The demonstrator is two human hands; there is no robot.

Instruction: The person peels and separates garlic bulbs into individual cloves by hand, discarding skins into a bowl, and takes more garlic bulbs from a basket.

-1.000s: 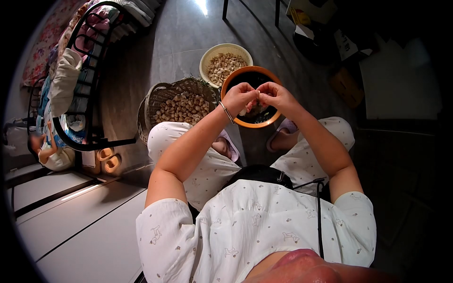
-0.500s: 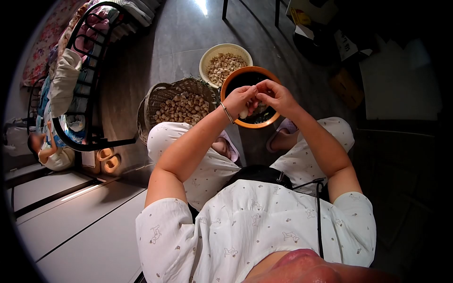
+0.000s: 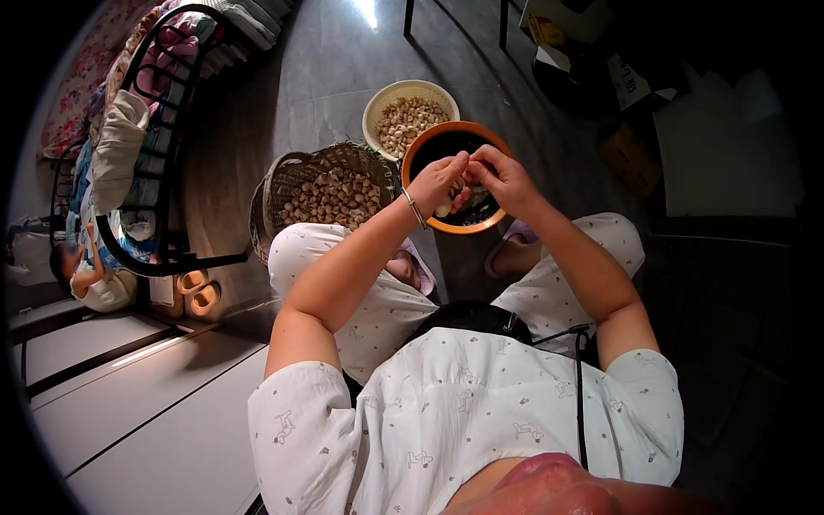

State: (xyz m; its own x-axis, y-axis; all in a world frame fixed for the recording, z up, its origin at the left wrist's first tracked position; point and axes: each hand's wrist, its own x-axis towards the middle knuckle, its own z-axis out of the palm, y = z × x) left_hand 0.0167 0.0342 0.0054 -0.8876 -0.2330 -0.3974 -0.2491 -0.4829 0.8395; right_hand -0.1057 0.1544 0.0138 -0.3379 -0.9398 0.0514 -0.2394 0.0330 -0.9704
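Black metal frame (image 3: 210,258) at left heaped with coloured fabrics (image 3: 176,51), pale cloth (image 3: 118,154) draped over its rail, another person (image 3: 107,292) near its lower end, tan slippers (image 3: 204,300) on the grey floor (image 3: 322,60), white box (image 3: 631,83) with dark lettering at upper right.

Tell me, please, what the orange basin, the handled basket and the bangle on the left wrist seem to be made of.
Orange basin: probably plastic, slightly glossy, judging by its smooth, evenly coloured rim.
Handled basket: likely wicker or similar strips, matte, given the visible weave.
Bangle: apparently metal, polished, since it gleams; which metal, I cannot tell.
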